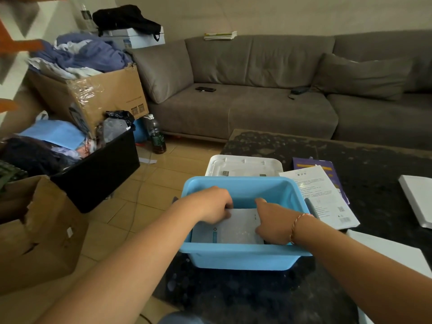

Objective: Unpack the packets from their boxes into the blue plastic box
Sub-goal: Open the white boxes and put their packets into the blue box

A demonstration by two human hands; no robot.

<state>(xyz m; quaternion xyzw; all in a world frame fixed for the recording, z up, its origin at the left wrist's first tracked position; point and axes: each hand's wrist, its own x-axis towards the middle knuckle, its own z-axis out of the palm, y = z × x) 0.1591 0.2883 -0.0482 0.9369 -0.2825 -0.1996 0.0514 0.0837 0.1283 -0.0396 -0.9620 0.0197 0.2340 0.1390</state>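
While both hands reach into the blue plastic box [243, 254], the white packet [236, 226] lies flat on its floor, directly under and between the fingers. The left hand [214, 203] curls its fingers over the packet's far-left corner; the right hand [272, 220] pinches its right edge. Its long axis seems to run hand to hand, both equally near.

Plastic box [243, 256] sits lower centre on my table [374, 160]; packet [233, 230] inside it, lid [243, 164] behind, papers [322, 197] to its right, sofa [257, 101] across the top.
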